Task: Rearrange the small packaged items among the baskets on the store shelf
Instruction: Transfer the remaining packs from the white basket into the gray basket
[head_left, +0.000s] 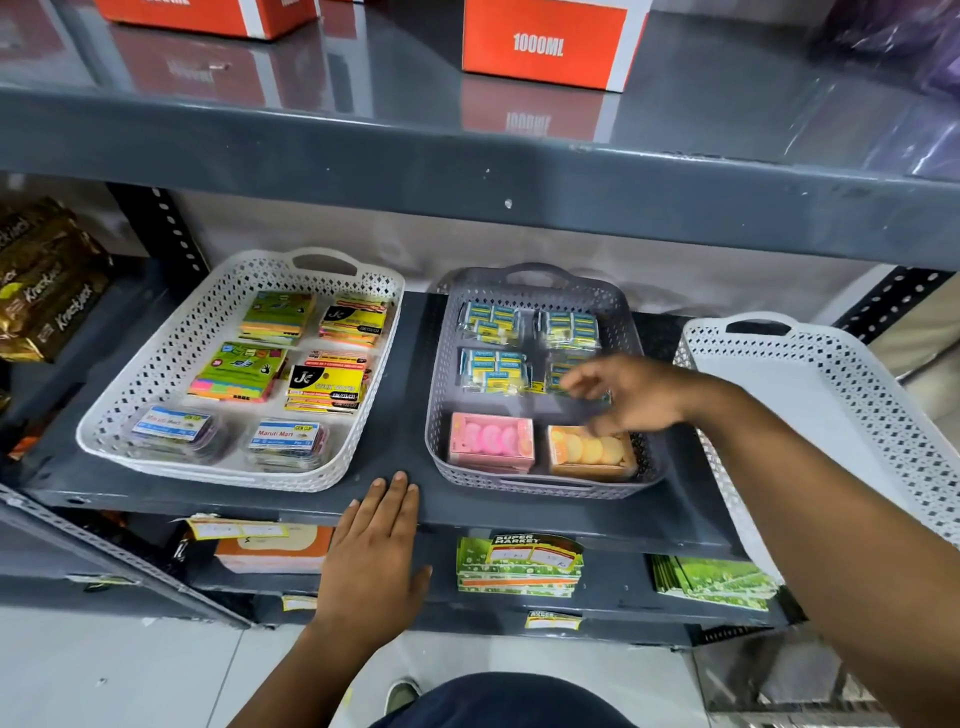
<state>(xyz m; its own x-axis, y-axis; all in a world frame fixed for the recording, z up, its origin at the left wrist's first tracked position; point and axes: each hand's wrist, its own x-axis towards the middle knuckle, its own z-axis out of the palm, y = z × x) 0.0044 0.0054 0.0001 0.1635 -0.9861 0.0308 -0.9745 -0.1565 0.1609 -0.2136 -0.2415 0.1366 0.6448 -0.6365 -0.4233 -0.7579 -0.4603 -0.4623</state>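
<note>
Three perforated baskets stand on the middle shelf. The left white basket (156, 364) holds sticky-note packs (326, 384) and two clear clip boxes (287, 441). The grey basket (441, 374) in the middle holds several blue-and-yellow eraser packs (491, 370), a pink box (491, 441) and an orange box (589, 451). My right hand (631, 392) hovers over the grey basket's right side, fingers spread, covering one eraser pack; it grips nothing. My left hand (376, 556) rests flat on the shelf's front edge between the two baskets. The right white basket (831, 395) looks empty.
An upper shelf (467, 171) hangs close above the baskets and carries orange boxes (545, 44). Brown snack packets (47, 280) lie at the far left. Below, a lower shelf holds green label packs (519, 566). A black upright post (156, 228) stands behind the left basket.
</note>
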